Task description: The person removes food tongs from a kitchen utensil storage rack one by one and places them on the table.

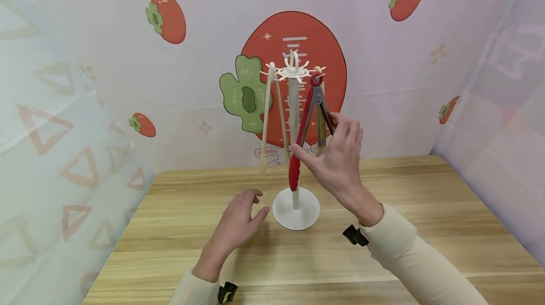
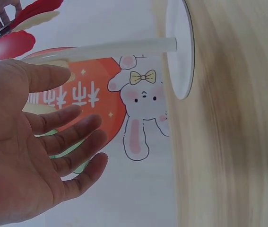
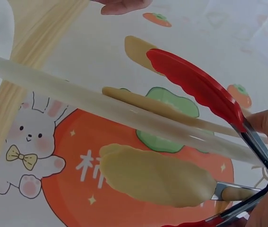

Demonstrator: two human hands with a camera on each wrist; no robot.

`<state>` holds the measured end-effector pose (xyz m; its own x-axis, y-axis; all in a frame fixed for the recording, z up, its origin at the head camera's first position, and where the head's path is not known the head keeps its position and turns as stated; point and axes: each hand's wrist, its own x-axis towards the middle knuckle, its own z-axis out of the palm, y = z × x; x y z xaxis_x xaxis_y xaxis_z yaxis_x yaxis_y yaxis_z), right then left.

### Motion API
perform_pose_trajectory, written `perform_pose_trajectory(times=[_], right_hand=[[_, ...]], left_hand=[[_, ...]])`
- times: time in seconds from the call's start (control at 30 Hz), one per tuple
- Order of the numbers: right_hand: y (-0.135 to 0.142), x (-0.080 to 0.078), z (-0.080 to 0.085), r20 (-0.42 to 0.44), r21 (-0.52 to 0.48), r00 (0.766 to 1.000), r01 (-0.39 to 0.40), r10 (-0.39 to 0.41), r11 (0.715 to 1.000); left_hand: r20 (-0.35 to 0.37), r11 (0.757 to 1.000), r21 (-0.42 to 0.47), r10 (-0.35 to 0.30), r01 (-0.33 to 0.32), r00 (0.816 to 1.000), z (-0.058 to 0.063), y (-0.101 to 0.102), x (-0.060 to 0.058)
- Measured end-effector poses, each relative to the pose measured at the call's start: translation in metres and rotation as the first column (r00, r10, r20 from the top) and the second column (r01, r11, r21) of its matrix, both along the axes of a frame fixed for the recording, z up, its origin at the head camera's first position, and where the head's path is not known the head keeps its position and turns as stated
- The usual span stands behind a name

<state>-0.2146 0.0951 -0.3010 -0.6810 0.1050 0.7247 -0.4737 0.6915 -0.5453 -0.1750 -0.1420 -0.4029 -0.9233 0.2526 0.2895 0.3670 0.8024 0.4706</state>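
Observation:
A white utensil stand (image 1: 294, 101) rises from a round base, with hooks around its top. Red-and-black tongs (image 1: 303, 120) hang by a red ring from a hook on the right, their two arms spread apart. My right hand (image 1: 340, 153) holds them, thumb against one arm and fingers at the other; the right wrist view shows the thumb beside the red-tipped arm (image 3: 200, 87). Left of the base, my left hand (image 1: 238, 217) hovers with relaxed fingers, palm toward the stand, holding nothing. In the left wrist view its palm (image 2: 25, 142) faces the camera.
Long beige utensils (image 1: 265, 130) hang on the stand's left side. Behind the tongs hangs a beige-headed utensil (image 3: 157, 177) with a metal collar. The stand's base (image 1: 306, 217) sits on a wood-grain table (image 1: 170, 243). Patterned cloth (image 1: 204, 59) encloses the back and sides.

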Motion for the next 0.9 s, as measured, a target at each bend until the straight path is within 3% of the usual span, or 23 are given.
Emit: perform_pose_trajectory(times=[0.53, 0.9], right_hand=[[0.014, 0.012, 0.015, -0.003, -0.066, 1.0, -0.028, 0.028, 0.997], [0.031, 0.023, 0.013, 0.014, -0.061, 1.0, -0.009, 0.01, 0.998]], left_hand=[[-0.059, 1.0, 0.025, 0.015, -0.013, 0.998, 0.014, -0.005, 0.002], [-0.091, 0.998, 0.037, 0.054, -0.051, 0.994, 0.027, -0.008, -0.004]])
